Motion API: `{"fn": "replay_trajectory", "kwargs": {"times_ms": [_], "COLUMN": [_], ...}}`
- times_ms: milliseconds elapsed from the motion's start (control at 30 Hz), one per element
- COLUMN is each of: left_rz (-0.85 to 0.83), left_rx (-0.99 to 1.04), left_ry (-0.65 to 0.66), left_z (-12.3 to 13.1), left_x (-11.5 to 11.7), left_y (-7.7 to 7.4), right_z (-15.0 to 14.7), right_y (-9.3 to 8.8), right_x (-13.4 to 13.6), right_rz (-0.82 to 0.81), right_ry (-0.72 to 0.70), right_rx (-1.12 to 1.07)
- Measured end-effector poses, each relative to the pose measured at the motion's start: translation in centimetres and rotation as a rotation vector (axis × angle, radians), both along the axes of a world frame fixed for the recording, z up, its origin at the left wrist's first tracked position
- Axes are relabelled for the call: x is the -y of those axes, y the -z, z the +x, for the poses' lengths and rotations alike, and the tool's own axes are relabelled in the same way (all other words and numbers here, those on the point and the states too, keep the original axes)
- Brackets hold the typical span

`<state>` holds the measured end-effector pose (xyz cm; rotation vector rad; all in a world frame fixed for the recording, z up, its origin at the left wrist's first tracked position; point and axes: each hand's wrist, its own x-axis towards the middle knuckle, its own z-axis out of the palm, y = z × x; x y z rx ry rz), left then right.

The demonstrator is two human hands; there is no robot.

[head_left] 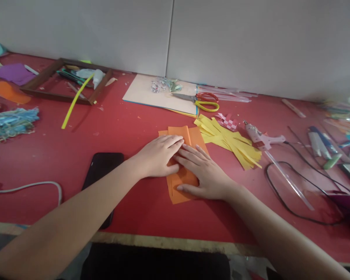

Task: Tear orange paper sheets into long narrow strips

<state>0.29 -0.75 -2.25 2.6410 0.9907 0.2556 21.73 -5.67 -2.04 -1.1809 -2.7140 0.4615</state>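
Creased, layered orange paper [186, 177] lay near the front edge of the red table [134, 130], its long axis running front to back. The left hand [159, 155] and right hand [208, 173] rested palms-down on it, fingers extended, grasping nothing.

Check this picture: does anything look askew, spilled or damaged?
Nothing looks clearly damaged. At left, a yellow strip juts askew past the edge of the wooden frame. Loose shreds lie scattered on the beige paper, looking spilled, though perhaps just set aside.
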Motion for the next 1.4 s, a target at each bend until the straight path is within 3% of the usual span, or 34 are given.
{"fn": "replay_trajectory", "kwargs": {"times_ms": [267, 467, 700, 867, 1000, 1200, 1400], "left_rz": [-0.018, -0.038, -0.102, -0.128, -0.103, -0.095, -0.081], "left_rx": [-0.038, -0.043, -0.072, -0.107, -0.081, -0.05, -0.03], "left_ry": [0.009, -0.011, -0.011, -0.022, -0.013, 0.005, 0.007], "left_z": [0.0, -0.1, 0.0, 0.1, 0.0, -0.1, -0.1], "left_x": [-0.3, -0.3, -0.3, -0.3, -0.3, -0.4, -0.3], "left_y": [0.5, 0.7, 0.1, -0.4, -0.2, 0.1, 0.2], "right_z": [1.4, 1.9, 1.0, 0.9, 1.0, 2.1, 3.2], "right_y": [-0.6, -1.0, -1.4, -1.2, -1.0, -0.6, -0.8], "right_x": [0.6, 0.1, -4.0, -7.7, -9.2, -8.5, -5.4], "right_rz": [0.134, 0.137, 0.056, 0.08, 0.096, 0.139, 0.124], "right_ry": [-0.009, 0.165, 0.244, 0.25, 0.246, 0.31, 0.299], "right_rx": [-0.177, 0.0, 0.205, 0.217, 0.222, 0.175, 0.158]}}
